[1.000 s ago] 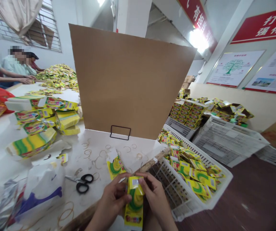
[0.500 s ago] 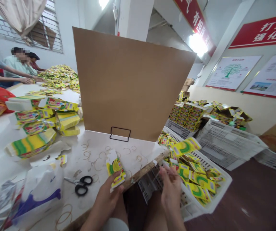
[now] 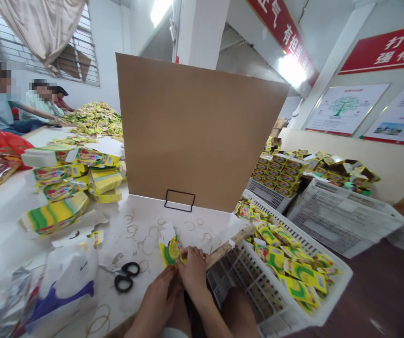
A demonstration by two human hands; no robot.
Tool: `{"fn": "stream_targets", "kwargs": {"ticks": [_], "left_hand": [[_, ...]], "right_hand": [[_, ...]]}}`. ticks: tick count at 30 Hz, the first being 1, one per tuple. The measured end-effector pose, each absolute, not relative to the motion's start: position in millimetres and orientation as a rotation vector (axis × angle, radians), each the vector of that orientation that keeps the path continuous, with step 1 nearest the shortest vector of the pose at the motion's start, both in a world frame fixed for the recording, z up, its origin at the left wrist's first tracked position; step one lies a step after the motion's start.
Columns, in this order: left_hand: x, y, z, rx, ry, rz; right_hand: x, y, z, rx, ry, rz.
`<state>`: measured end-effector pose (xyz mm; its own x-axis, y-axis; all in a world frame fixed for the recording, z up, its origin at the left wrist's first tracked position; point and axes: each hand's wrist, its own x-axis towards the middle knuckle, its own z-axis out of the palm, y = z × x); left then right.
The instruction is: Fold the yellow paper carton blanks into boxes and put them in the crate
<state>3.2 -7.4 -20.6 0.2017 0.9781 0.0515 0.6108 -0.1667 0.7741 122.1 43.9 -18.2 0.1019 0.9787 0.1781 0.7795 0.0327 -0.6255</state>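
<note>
Both hands meet at the near edge of the white table. The right hand has its fingers bent down onto a small stack of flat yellow-and-green packets, pinching its near right corner. The left hand lies just beside it, fingertips touching the stack's near edge; whether those fingers grip anything cannot be told. The stack lies flat on the table, its long axis running away from the person and leaning slightly left, with a white flap at the far end.

Left of the hands lie black scissors, handles toward the person, among loose rubber bands. A white plastic bag sits further left. To the right, just off the table edge, a white basket holds folded yellow boxes.

Beyond the stack, a brown cardboard sheet stands upright in a black wire holder. Bundles of packets are piled at the far left, where other people sit.
</note>
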Motion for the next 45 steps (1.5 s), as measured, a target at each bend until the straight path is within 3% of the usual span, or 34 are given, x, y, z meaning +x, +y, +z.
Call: {"fn": "stream_targets", "kwargs": {"ticks": [12, 17, 27, 33, 39, 45], "left_hand": [[0.2, -7.7, -27.0, 1.738, 1.479, 0.843], [-7.2, -8.2, -9.2, 1.373, 1.472, 1.355], [12.6, -18.2, 9.6, 0.742, 0.676, 1.221], [16.1, -24.4, 13.7, 0.695, 0.552, 1.216], [16.5, -18.7, 4.2, 0.698, 0.717, 1.225], [16.7, -10.6, -3.0, 0.960, 0.921, 1.205]], "right_hand": [[125.6, 45.8, -15.8, -1.602, -1.506, 0.690], [141.9, 26.3, -2.9, -1.328, -1.258, 0.894], [150.3, -10.6, -1.5, -0.861, -0.912, 1.507], [150.2, -14.6, 0.1, -0.834, -0.922, 1.519], [151.3, -18.6, -2.6, -0.950, -1.046, 1.448], [147.9, -21.1, -8.9, -1.210, -1.168, 1.136]]}}
